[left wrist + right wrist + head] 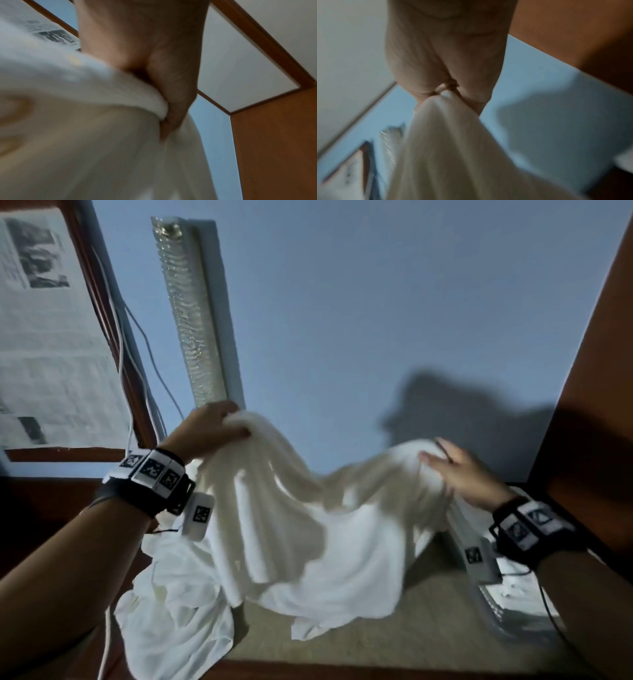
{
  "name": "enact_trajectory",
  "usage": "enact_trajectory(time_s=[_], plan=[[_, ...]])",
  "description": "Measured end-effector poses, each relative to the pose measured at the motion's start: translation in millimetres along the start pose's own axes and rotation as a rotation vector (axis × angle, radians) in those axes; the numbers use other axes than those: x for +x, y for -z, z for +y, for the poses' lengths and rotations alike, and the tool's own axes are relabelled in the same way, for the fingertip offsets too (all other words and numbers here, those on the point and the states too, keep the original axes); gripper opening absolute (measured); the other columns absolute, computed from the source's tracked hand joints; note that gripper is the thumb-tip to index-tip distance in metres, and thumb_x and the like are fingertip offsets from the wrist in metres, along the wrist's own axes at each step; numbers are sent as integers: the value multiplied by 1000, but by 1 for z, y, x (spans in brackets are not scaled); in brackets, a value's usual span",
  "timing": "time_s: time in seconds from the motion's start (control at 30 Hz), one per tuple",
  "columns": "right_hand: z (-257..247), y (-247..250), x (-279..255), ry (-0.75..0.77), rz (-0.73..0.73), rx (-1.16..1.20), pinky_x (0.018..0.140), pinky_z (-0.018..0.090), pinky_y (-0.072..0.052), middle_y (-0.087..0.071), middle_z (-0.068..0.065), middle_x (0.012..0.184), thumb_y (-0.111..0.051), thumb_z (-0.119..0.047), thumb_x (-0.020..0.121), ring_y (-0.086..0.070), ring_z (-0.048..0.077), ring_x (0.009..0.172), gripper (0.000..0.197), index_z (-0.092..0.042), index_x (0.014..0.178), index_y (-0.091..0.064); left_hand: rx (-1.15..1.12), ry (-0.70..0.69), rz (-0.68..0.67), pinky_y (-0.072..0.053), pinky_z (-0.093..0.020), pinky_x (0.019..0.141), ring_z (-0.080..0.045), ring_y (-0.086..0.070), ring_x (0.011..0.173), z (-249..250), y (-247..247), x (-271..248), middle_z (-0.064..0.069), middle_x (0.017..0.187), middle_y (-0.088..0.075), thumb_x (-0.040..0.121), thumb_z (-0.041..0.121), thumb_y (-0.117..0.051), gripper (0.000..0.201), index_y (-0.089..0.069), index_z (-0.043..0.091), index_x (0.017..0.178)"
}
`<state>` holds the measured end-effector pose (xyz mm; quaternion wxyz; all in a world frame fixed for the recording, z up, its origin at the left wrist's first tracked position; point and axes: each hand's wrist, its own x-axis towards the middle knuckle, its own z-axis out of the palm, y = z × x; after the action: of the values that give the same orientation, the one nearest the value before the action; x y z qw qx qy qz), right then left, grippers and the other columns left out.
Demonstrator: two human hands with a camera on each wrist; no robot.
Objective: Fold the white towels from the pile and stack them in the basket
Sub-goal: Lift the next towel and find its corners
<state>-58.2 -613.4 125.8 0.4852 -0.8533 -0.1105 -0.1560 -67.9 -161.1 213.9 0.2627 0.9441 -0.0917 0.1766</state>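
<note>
Left hand (209,433) grip clamped on towel (308,529) edge, right hand (462,474) grip pinching other end; towel lifted, sagging over pile (178,611) on counter (394,642).

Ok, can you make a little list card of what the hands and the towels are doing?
left hand: grips one bunched end of the lifted towel
right hand: pinches the other end
lifted towel: hangs between the hands, unfolded
pile: white cloth crumpled below, under the left arm
basket: a white rim at right may be it; cannot tell
</note>
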Motion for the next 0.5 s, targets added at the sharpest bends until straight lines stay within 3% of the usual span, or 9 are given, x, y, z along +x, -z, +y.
enact_trajectory(time_s=[0.07, 0.13, 0.2, 0.27, 0.3, 0.4, 0.5], plan=[[-54, 10, 16, 207, 59, 112, 81, 29, -43, -64, -8, 97, -70, -63, 85, -57, 7, 93, 53, -14, 104, -66, 133, -51, -298, -44, -29, 70, -24, -68, 94, 4, -18, -4, 6, 91, -68, 62, 56, -69, 39, -64, 37, 96], [-109, 16, 26, 369, 63, 140, 68, 32, -37, -51, -5, 79, -72, -43, 90, -47, 7, 76, 32, -15, 85, -58, 129, -85, -448, -44, -28, 72, -16, -64, 89, 22, -32, -4, 10, 91, -65, 60, 56, -78, 48, -63, 42, 103], [-157, 21, 34, 475, 41, 98, 67, 29, -39, -54, -7, 79, -77, -29, 91, -49, 5, 75, 19, -16, 85, -63, -83, -118, -440, -44, -25, 75, -12, -58, 84, 57, -36, -2, 5, 94, -61, 64, 48, -89, 60, -63, 40, 118], [-191, 19, 39, 543, -27, 79, 69, 26, -42, -60, -6, 82, -82, -24, 87, -53, 5, 78, 16, -14, 89, -70, -390, -164, -384, -50, -27, 93, -10, -65, 97, 98, -33, -1, 3, 109, -68, 70, 51, -89, 70, -59, 38, 132], [-202, 16, 40, 568, -68, 79, 69, 24, -44, -63, -5, 82, -84, -21, 85, -56, 5, 78, 14, -15, 90, -72, -515, -191, -401, -52, -31, 101, -9, -68, 106, 117, -34, -2, 5, 117, -71, 78, 47, -87, 65, -58, 37, 136], [-207, 1, 44, 584, -62, 2, 73, 23, -49, -73, -6, 87, -84, -14, 83, -62, 2, 79, 13, -19, 92, -76, -587, -196, -516, -58, -39, 99, -16, -73, 111, 141, -60, -10, 5, 122, -75, 93, 28, -78, 43, -64, 25, 134], [-185, 1, 50, 581, 103, -127, 80, 30, -51, -75, -8, 90, -86, -27, 79, -68, 5, 84, 15, -25, 93, -79, -674, -86, -488, -57, -50, 100, -28, -74, 108, 116, -87, -13, -10, 119, -76, 93, 19, -78, 36, -71, 10, 127]])
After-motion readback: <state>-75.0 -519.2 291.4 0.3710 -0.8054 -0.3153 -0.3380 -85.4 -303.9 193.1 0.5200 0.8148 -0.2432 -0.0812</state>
